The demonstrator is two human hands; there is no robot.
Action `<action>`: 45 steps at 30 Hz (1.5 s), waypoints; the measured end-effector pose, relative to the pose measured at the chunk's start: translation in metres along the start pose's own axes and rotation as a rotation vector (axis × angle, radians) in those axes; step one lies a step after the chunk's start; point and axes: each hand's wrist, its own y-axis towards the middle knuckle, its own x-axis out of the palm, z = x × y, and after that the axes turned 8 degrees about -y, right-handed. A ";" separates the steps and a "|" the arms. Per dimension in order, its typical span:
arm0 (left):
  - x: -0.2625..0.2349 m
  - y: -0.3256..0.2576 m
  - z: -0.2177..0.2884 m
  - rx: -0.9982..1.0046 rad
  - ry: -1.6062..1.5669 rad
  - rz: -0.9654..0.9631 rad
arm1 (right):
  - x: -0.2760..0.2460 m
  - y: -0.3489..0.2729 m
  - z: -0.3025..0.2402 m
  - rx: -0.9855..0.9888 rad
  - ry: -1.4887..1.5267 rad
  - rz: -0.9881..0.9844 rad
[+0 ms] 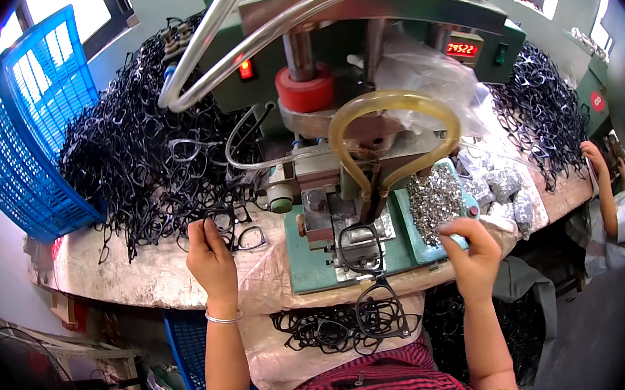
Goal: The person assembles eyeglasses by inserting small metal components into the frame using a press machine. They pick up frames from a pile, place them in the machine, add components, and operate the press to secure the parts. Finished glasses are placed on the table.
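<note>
Eyeglass frame: I see the black frame [375,273] at the press [307,270], one rim before its metal fixture, the other hanging past the table edge.
Right hand: thumb and forefinger of the right hand [475,255] bunched close over the tray [407,225] of metal bits [435,199]; I can't tell if they pinch one.
Left hand: left hand [212,268] at the frame pile [148,155], fingertips near loose frames; grip unclear to me.
Lap: more frames [304,333].
</note>
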 end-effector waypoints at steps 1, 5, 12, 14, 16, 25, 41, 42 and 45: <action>0.003 0.003 0.003 -0.058 -0.074 -0.019 | 0.012 0.012 -0.013 -0.065 0.001 -0.043; 0.013 -0.002 -0.017 -0.248 -0.362 -0.196 | 0.069 0.043 -0.032 -0.097 0.172 -0.102; -0.002 -0.023 0.025 -0.356 -0.919 -0.148 | 0.087 0.029 -0.037 0.059 0.570 -0.076; -0.002 -0.009 0.076 -0.055 -1.151 -0.099 | 0.087 0.030 -0.044 0.106 0.643 -0.114; -0.014 0.009 0.112 0.372 -1.000 -0.346 | 0.085 0.028 -0.054 0.141 0.708 -0.134; 0.008 0.007 0.141 0.458 -0.862 -0.343 | 0.061 0.015 -0.083 0.129 0.504 -0.204; 0.030 -0.037 0.122 0.870 -0.446 -0.694 | 0.040 0.041 0.047 -0.499 -0.636 -0.154; 0.027 -0.043 0.120 0.857 -0.431 -0.678 | 0.042 0.048 0.047 -0.515 -0.653 -0.168; -0.012 -0.071 0.110 0.799 -0.208 -0.467 | 0.037 0.056 0.053 -0.529 -0.581 0.017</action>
